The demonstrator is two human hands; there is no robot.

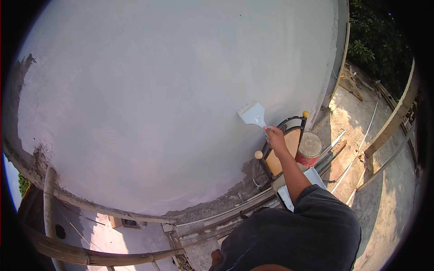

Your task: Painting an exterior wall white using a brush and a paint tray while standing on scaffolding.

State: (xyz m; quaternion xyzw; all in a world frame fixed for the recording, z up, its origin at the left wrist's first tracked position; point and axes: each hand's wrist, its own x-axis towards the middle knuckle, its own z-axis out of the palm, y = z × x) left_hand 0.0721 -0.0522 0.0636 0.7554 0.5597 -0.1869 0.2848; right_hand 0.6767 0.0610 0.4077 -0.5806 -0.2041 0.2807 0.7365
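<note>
My right hand [276, 138] is closed round the handle of a wide, flat paintbrush [254, 114]. The brush has a pale handle and short, pale bristles. Its bristle end points up and left and lies at or close to a large grey-white plastered wall [149, 99]; actual contact is hard to judge. Smooth, damp-looking streaks run over the wall. Beside my dark sleeve at the lower edge, a small bit of skin [216, 257] shows, perhaps my left hand; its fingers cannot be made out.
Below my right forearm stand a black-framed chair [289, 147] with round yellow knobs and a red bucket [308, 151]. Planks [226, 217] run along the wall's foot. Bamboo poles [108, 257] cross at lower left. Boards and rods [350, 169] lie on the right.
</note>
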